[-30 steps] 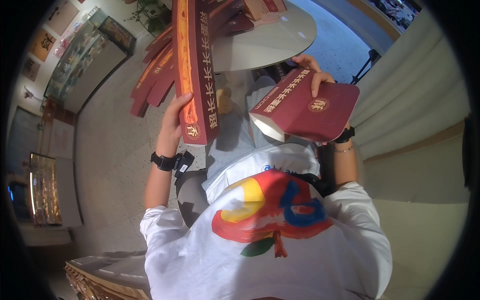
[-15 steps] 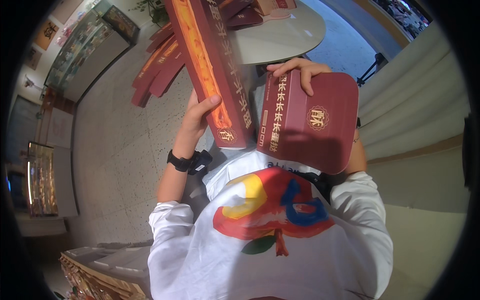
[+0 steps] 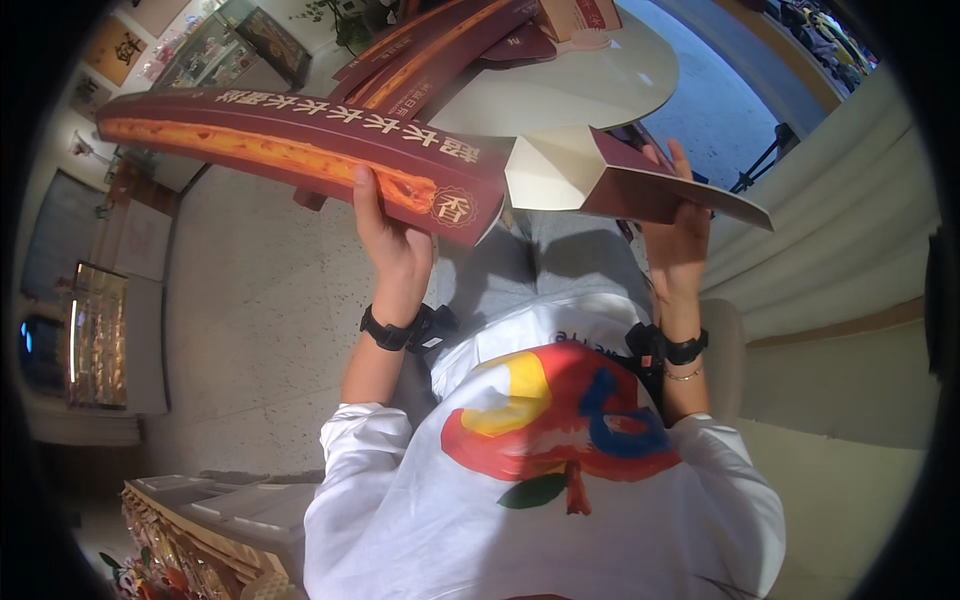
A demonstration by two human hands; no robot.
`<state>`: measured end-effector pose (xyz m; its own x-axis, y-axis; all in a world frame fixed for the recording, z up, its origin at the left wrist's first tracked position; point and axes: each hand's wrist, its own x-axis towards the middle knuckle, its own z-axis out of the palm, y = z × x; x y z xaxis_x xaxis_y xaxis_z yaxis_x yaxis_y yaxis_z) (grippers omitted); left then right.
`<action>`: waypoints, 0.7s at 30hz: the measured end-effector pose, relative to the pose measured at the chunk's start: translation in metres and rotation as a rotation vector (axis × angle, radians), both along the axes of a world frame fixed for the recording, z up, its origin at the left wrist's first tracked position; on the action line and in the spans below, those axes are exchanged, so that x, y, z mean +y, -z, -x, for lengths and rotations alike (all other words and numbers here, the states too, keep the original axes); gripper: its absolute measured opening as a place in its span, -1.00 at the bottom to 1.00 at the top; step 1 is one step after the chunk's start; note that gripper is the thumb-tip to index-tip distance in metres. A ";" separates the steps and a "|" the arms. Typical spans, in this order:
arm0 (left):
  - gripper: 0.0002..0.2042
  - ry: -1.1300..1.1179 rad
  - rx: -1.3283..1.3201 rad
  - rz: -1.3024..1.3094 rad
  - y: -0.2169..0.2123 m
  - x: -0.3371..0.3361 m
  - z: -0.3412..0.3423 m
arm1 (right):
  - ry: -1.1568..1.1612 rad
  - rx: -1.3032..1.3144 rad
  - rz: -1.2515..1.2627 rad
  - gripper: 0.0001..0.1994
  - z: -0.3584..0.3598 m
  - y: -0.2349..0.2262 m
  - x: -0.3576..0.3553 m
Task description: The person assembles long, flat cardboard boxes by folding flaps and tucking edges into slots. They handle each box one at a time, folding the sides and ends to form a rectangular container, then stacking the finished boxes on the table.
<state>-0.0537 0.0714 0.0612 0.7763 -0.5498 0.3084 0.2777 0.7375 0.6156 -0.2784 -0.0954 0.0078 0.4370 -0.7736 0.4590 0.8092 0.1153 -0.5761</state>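
My left hand [image 3: 392, 240] is closed around the near end of a long dark red cardboard box [image 3: 270, 120]. The box has a picture of an orange-yellow pastry and pale lettering, and it stretches away to the left. With my right hand [image 3: 678, 245] I grip a short dark red carton piece [image 3: 650, 193] by its wide rounded flap; some of the fingers are behind it. Its pale inner side [image 3: 550, 170] faces the end of the long box. Whether the two touch, I cannot tell.
A round pale table [image 3: 630, 80] stands ahead, with several more dark red boxes [image 3: 450, 55] on it, reaching past its left edge. A beige curtain [image 3: 800, 220] hangs at the right. Display cases [image 3: 100, 330] stand at the far left, and a wooden-edged shelf [image 3: 200, 530] is at the lower left.
The long box has swung from upright to lying across to the left. The carton piece has turned from its lettered face to its open pale end, now up against the long box's end.
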 end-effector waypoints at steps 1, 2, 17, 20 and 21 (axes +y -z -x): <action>-0.48 -0.053 -0.002 0.002 -0.004 -0.002 0.003 | 0.062 0.006 0.097 -0.75 0.002 0.000 -0.002; -0.51 -0.098 0.031 0.026 -0.009 -0.005 0.005 | 0.125 0.011 0.194 -0.81 0.005 0.000 -0.006; -0.46 -0.109 0.148 0.134 0.025 -0.012 0.055 | 0.327 -0.007 0.492 -0.82 0.008 -0.006 -0.008; -0.44 -0.127 0.158 0.152 0.029 -0.003 0.051 | 0.313 0.023 0.546 -0.82 0.007 -0.012 0.001; -0.44 -0.127 0.149 0.150 0.031 -0.002 0.049 | 0.323 0.034 0.558 -0.81 0.009 -0.012 0.000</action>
